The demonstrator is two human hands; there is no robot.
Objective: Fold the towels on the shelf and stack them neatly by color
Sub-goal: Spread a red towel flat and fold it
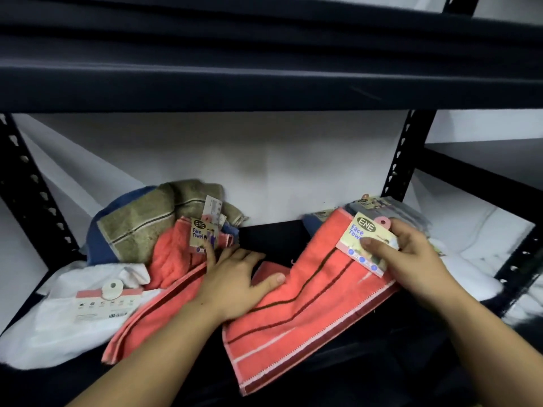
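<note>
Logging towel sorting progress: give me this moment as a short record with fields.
surface: dark metal shelf
in work: coral striped terry towel, spread flat
left hand: fingers straight, pressing the coral towel
right hand: pinches the towel's cream card label
left pile: olive striped towel over blue towel, crumpled coral towel in front
front left: white towel with hang tag
back right: folded grey-blue towels

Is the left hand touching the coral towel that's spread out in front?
Touching. In the head view the left hand lies flat on the coral towel, thumb pressed against its fold.
</note>
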